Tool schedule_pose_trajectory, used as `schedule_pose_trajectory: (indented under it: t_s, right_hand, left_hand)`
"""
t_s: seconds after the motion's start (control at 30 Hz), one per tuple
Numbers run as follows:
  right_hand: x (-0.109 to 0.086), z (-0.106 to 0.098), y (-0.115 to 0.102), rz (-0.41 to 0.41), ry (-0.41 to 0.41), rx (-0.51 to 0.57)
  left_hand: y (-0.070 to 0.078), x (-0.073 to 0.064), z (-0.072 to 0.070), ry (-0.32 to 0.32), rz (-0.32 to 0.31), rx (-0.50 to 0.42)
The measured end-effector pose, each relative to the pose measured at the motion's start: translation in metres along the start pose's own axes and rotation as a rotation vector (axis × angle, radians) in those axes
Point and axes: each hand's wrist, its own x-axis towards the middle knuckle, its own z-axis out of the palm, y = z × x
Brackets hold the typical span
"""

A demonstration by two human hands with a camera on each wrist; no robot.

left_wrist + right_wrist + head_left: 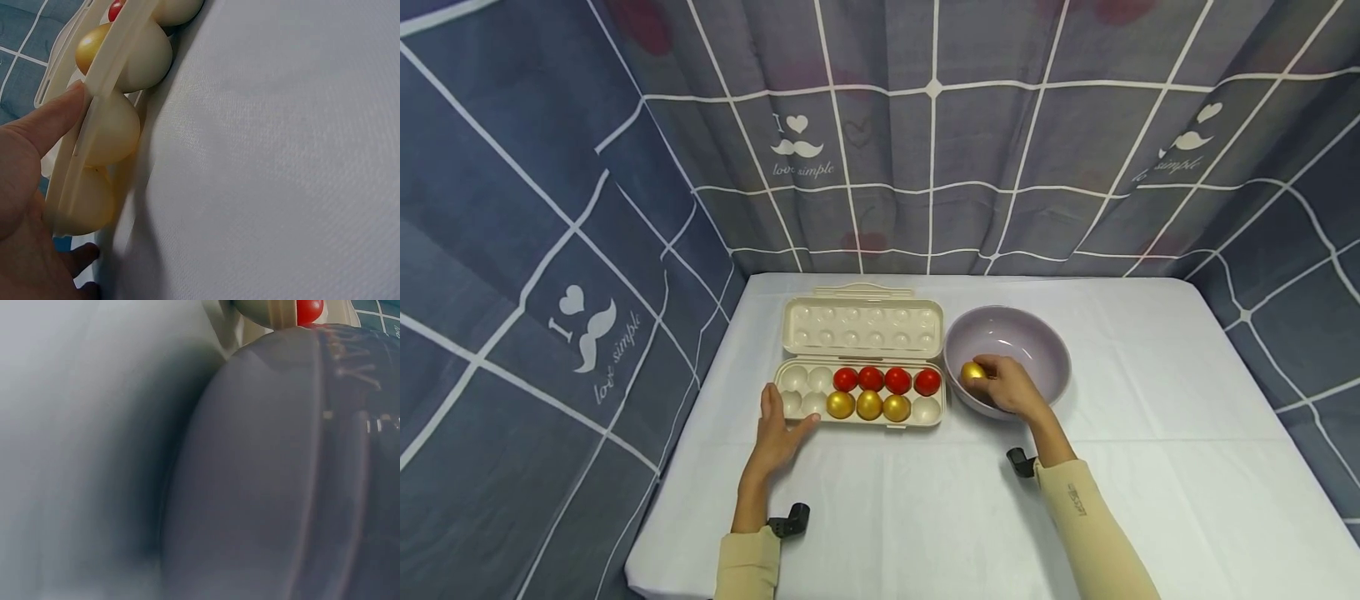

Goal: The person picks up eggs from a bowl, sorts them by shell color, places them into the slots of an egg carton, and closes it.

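Note:
An open cream egg box (859, 423) lies on the table. Several red balls (871, 378) fill the right part of its back row. Three gold balls (869, 406) sit in the front row; the front right cell and the cells at the left end are bare. My left hand (778, 440) rests at the box's left end, its straight thumb on the front rim (103, 72) and its fingers along the side. With my right hand (1011, 387) I pinch a gold ball (973, 372) at the left side of a mauve bowl (1045, 354). The right wrist view hides that hand.
The bowl stands just right of the egg box, its outer wall (244, 456) filling much of the right wrist view. Behind the box's base lies its raised lid (863, 327). A white cloth (925, 508) covers the table, with checked curtains (887, 167) behind and at both sides.

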Motion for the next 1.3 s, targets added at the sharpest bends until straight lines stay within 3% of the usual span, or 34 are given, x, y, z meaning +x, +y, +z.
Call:
schedule_pose_trajectory:
  t_s: [0.13, 0.33, 0.5, 0.8, 1.0, 1.17, 1.3]
  right_hand:
    - [-0.003, 0.002, -0.001, -0.034, 0.081, 0.036]
    - [-0.009, 0.002, -0.003, -0.101, 0.219, 0.213]
    - [-0.015, 0.001, -0.006, -0.170, 0.315, 0.289]
    - [-0.034, -0.006, -0.043, -0.264, 0.404, 0.328]
    - [-0.040, 0.011, -0.056, -0.364, 0.392, 0.401]
    - [-0.047, 0.032, -0.069, -0.446, 0.320, 0.373]
    - [-0.046, 0.059, -0.058, -0.454, 0.277, 0.307]
  left_hand:
    - [0.001, 0.000, 0.000, -0.005, 0.007, -0.009]
    - [0.001, 0.000, -0.001, -0.007, 0.007, -0.004]
    - [0.001, 0.001, -0.001, -0.008, 0.005, 0.001]
    - [0.000, 0.001, 0.000, -0.012, 0.003, 0.007]
    - [0.000, -0.001, 0.001, -0.005, 0.033, 0.012]
    - [0.001, -0.002, 0.001, -0.002, 0.039, 0.036]
    - [0.001, -0.002, 0.001, 0.002, 0.034, 0.039]
